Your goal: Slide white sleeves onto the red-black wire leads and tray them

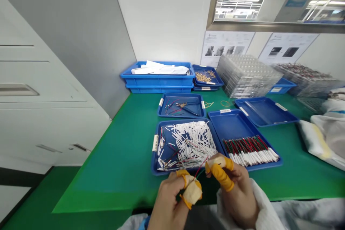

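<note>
My left hand (175, 196) is pinched on a pair of thin wires (199, 168), one red and one green, near the table's front edge. To its right, my right hand (233, 185) has its fingertips closed at the other end of the wires; what exactly they grip there is hidden. Yellow finger cots and pale tape cover several fingertips. Just beyond both hands lies a blue tray (154, 158) with a heap of short white tubes (195, 140) and some loose wires. Beside it, another blue tray (229, 124) holds a row of red and green wires (246, 145) with white sleeves (252, 157).
Behind are a small tray (179, 97) with pliers (188, 108) and wires, large blue bins (159, 88) with papers, and a tray of brass-coloured parts (203, 77). Stacked clear plastic trays (248, 75) stand at the back right. A white bundle (323, 140) lies far right.
</note>
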`<state>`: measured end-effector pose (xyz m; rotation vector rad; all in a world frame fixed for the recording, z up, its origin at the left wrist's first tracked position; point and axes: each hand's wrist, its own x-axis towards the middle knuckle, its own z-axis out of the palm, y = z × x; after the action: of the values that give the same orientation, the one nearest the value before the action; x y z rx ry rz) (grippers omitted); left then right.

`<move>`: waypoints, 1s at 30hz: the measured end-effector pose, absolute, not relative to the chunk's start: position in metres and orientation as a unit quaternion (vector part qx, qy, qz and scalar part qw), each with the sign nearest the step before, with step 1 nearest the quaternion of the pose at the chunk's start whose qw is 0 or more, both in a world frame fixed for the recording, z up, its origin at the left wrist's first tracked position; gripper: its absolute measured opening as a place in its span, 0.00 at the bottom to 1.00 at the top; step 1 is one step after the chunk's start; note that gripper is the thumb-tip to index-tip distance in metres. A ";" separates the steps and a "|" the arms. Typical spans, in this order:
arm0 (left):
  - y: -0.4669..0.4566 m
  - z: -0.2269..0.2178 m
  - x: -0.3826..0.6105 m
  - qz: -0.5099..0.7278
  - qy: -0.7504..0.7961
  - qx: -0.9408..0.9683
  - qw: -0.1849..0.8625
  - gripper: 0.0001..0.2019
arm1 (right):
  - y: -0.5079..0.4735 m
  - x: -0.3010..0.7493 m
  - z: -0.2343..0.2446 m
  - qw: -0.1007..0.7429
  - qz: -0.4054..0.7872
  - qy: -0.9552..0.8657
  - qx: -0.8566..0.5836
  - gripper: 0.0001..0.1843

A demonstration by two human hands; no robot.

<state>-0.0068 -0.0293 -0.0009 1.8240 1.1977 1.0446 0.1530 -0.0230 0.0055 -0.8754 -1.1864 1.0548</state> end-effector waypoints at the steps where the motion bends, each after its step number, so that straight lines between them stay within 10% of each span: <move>1: -0.030 -0.005 -0.008 0.397 0.453 0.708 0.369 0.08 | -0.023 0.154 0.005 0.618 0.472 -0.497 -0.384 0.09; 14: -0.035 0.005 -0.009 0.360 0.396 0.728 0.428 0.20 | -0.033 0.153 0.020 0.551 0.463 -0.578 -0.384 0.09; 30: -0.029 -0.022 -0.025 0.387 0.304 0.837 0.239 0.26 | -0.034 0.145 0.039 0.473 0.355 -0.717 -0.369 0.08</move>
<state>-0.0252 -0.0291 -0.0218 2.2919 0.8334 1.0589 0.1447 -0.0342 0.0395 -0.9021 -1.7555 0.8698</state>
